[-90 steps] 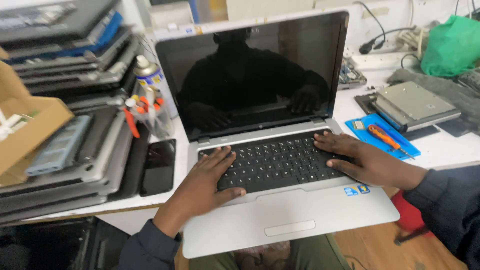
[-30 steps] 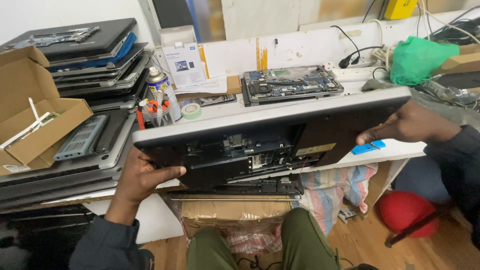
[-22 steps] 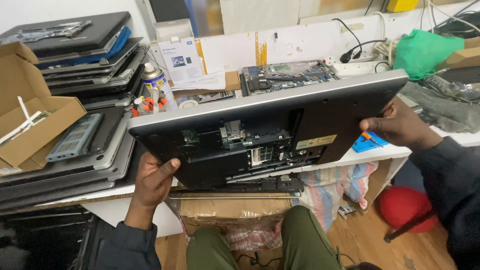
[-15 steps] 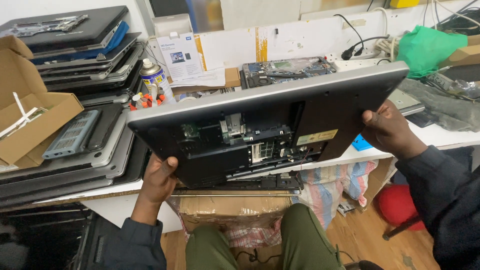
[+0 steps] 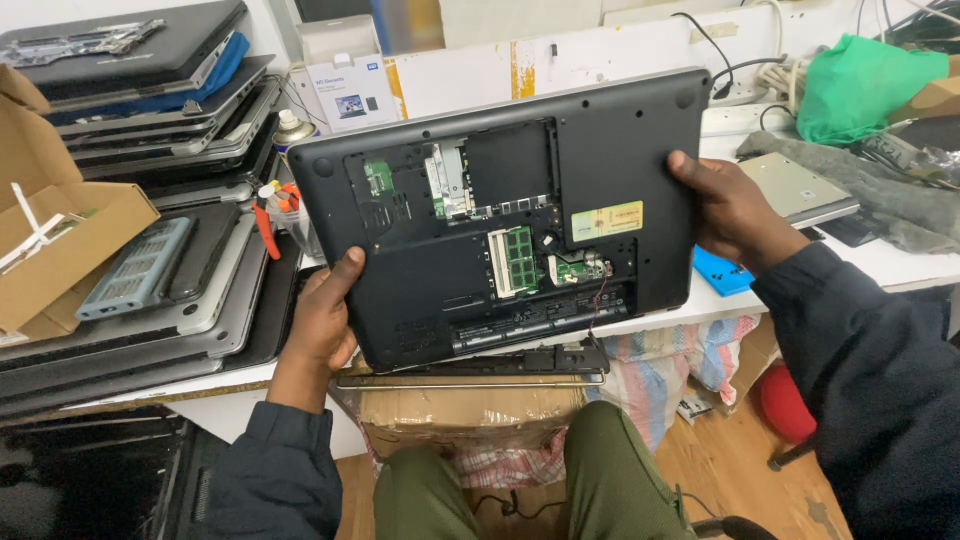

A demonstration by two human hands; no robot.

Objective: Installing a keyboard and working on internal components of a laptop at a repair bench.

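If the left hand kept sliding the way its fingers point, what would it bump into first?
The left hand grips the laptop's left edge, fingers pointing up and away. Going straight on, it would probably first meet the orange-handled pliers and spray can behind; depth is unclear.

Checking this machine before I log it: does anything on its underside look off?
Yes. The laptop, held bottom-up by the left hand and right hand, lacks its bay covers: green boards and a thin loose wire show.

A white workbench [image 5: 905,265] stands against a pale wall [image 5: 600,45]. Wooden floor [image 5: 740,480] shows beneath its front edge.
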